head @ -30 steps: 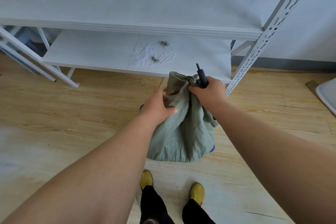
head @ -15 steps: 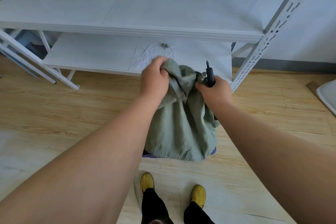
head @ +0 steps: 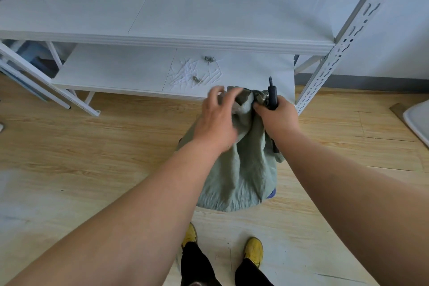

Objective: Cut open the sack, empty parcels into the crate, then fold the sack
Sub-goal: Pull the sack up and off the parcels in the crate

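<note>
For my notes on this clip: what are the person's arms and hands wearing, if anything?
Nothing: both forearms are bare, with no sleeves in view. The left hand and right hand have no gloves, and no watch, ring or wristband shows. Lower down, black trousers and yellow shoes are visible.

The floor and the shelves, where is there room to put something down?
Bare wooden floor lies left of the green sack, beside the white rack leg. The upper shelf looks bare, as does the lower shelf's left half. It is crowded where white strips lie, just behind the left hand and right hand at the sack's neck.
</note>
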